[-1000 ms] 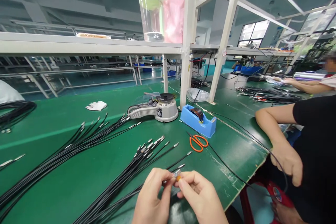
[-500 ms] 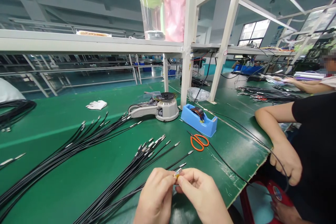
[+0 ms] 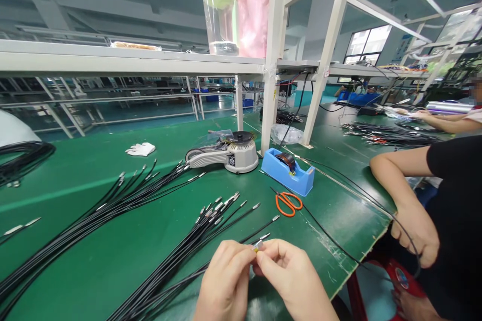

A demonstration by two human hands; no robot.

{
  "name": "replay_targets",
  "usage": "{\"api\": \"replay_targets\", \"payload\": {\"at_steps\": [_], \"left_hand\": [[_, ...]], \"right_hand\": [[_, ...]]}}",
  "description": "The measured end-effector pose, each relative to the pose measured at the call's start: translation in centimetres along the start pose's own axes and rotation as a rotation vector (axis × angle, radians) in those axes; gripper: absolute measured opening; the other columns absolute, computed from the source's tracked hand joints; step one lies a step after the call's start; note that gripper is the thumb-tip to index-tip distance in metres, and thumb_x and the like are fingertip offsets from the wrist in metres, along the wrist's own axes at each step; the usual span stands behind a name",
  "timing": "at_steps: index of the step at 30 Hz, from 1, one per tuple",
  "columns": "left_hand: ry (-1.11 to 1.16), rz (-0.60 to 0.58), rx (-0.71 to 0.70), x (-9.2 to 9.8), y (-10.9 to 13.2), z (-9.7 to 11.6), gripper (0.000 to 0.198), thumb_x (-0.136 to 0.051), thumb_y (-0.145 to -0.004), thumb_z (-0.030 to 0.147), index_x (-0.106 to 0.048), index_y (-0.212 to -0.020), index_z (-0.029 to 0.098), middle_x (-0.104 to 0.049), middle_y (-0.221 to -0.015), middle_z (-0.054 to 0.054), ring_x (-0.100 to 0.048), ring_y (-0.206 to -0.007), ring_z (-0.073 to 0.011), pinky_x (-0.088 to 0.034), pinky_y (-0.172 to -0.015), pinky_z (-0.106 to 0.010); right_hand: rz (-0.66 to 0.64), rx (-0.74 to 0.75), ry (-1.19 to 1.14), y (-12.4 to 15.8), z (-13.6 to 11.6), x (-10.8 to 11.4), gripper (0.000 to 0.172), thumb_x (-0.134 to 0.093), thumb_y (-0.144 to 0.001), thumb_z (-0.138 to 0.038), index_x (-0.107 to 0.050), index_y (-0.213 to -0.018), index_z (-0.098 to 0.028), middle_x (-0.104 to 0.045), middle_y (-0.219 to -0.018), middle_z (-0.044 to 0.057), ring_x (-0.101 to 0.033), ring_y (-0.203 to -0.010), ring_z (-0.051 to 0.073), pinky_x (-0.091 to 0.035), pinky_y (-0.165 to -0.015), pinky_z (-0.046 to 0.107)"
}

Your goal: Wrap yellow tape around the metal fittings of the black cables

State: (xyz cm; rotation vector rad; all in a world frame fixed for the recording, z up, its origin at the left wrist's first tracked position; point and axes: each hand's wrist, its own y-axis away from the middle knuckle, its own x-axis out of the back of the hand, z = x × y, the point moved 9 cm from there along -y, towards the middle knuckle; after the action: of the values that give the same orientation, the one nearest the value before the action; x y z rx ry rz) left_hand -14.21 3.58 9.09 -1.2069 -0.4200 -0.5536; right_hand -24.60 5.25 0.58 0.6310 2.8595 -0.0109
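Note:
My left hand (image 3: 225, 281) and my right hand (image 3: 293, 281) meet at the bottom centre, fingertips pinched together on the metal tip of a black cable (image 3: 258, 246). A little amber piece shows at that tip. The cable runs back under my left hand toward a fan of black cables with metal ends (image 3: 196, 233) lying on the green table (image 3: 94, 180). A second, larger bundle of black cables (image 3: 113, 200) lies further left.
Orange scissors (image 3: 288, 203), a blue tape dispenser (image 3: 288, 171) and a grey tape machine (image 3: 226, 153) stand behind my hands. A white glove (image 3: 140, 149) lies far left. A co-worker in black (image 3: 410, 225) sits at the right edge holding a cable. White shelf posts (image 3: 273, 55) rise mid-table.
Both hands stayed pinched on the cable tip and shifted slightly; the amber piece is more covered by my fingers now. The camera drifted a little.

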Motion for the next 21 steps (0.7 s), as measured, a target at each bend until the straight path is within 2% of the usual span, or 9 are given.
{"api": "replay_targets", "payload": {"at_steps": [5, 11, 16, 21], "left_hand": [[-0.018, 0.0, 0.015, -0.11, 0.1, -0.22, 0.024, -0.044, -0.082, -0.001, -0.05, -0.098, 0.017, -0.058, -0.083, -0.003, -0.051, -0.076, -0.0085, -0.046, -0.067, -0.018], [-0.016, 0.022, 0.027, 0.16, -0.04, 0.0, 0.026, -0.045, -0.082, 0.0, -0.051, -0.101, 0.017, -0.058, -0.082, -0.002, -0.053, -0.075, -0.0082, -0.046, -0.067, -0.017], [-0.028, 0.042, 0.022, 0.31, -0.06, 0.18, 0.025, -0.046, -0.082, 0.0, -0.052, -0.1, 0.016, -0.058, -0.08, -0.002, -0.052, -0.074, -0.0079, -0.046, -0.067, -0.016], [-0.038, 0.046, 0.033, 0.25, 0.12, 0.07, 0.026, -0.046, -0.082, 0.0, -0.053, -0.102, 0.015, -0.057, -0.081, -0.002, -0.052, -0.075, -0.0085, -0.046, -0.067, -0.017]], "right_hand": [[0.05, -0.009, 0.011, 0.22, -0.85, -0.06, 0.035, -0.067, -0.068, -0.046, -0.056, -0.062, -0.013, -0.065, -0.083, 0.01, -0.057, -0.073, 0.019, -0.045, -0.07, 0.03], [0.045, -0.01, 0.032, 0.3, -0.87, -0.04, 0.035, -0.067, -0.068, -0.046, -0.056, -0.063, -0.014, -0.063, -0.076, 0.009, -0.056, -0.073, 0.02, -0.045, -0.07, 0.031], [0.039, 0.002, 0.044, 0.27, -0.82, -0.01, 0.033, -0.065, -0.07, -0.045, -0.056, -0.063, -0.014, -0.064, -0.083, 0.009, -0.057, -0.074, 0.019, -0.045, -0.072, 0.031], [0.041, 0.007, 0.07, 0.25, -0.99, -0.07, 0.036, -0.065, -0.07, -0.048, -0.056, -0.064, -0.014, -0.064, -0.081, 0.009, -0.056, -0.074, 0.02, -0.045, -0.073, 0.032]]}}
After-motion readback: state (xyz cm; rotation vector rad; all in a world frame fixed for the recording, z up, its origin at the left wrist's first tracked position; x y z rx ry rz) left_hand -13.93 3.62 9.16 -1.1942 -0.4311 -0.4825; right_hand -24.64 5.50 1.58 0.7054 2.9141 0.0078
